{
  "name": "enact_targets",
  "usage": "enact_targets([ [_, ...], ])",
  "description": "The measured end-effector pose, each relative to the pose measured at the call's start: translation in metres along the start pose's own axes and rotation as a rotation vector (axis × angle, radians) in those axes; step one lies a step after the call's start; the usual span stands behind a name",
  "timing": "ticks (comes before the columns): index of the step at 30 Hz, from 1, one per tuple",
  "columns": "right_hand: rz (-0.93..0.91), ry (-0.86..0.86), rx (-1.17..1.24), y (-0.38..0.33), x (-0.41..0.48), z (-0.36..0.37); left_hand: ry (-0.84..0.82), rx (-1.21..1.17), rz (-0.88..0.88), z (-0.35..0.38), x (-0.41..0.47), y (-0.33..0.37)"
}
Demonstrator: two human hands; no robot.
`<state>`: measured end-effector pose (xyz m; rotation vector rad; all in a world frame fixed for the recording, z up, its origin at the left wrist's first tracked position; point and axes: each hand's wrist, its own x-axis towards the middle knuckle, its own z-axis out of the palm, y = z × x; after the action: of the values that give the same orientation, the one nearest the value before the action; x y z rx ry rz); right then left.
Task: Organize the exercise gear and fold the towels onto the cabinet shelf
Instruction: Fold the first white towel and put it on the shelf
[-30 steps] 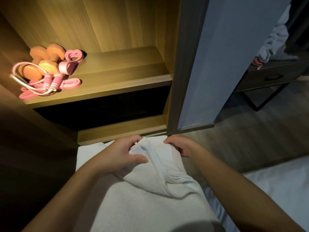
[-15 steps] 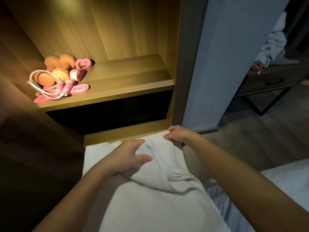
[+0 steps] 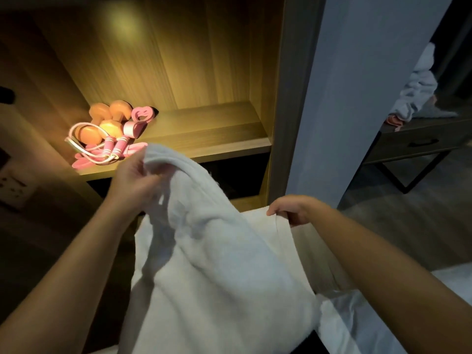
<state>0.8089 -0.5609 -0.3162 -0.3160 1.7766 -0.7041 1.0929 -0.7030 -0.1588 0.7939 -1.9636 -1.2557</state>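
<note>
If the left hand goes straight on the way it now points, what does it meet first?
Probably the front edge of the lit shelf, just right of the jump rope. The left hand, gripping the towel, aims there; depth is unclear, so it may pass above the edge.

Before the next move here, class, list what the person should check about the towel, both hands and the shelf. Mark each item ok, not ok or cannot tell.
1. Left hand grips the white terry towel at its raised corner: ok.
2. Right hand pinches an edge of the towel: ok.
3. Towel folded flat: not ok, it hangs bunched.
4. Lit wooden cabinet shelf shows bare wood right of the gear: ok.
5. Orange dumbbells and pink skipping rope grouped at the shelf's left: ok.
6. More towels waiting: cannot tell.
</note>
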Motion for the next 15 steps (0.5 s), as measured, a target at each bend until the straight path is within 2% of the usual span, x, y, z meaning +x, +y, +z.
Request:
enact_targets([
  [3, -0.012, 0.071, 0.020, -0.003, -0.013, -0.012, 0.186, 0.028, 0.210, -0.041, 0.024, 0.040],
  [7, 0.011, 0.209, 0.152, 0.008, -0.021, -0.029, 0.279, 0.157, 0.409, -0.096, 0.047, 0.088],
  [10, 0.004, 0.284, 0.258, 0.012, -0.025, -0.037, 0.313, 0.211, 0.463, -0.119, 0.058, 0.116],
  [15, -0.094, 0.329, 0.476, -0.007, -0.037, -0.033, 0.334, 0.340, 0.444, -0.134, 0.071, 0.130],
])
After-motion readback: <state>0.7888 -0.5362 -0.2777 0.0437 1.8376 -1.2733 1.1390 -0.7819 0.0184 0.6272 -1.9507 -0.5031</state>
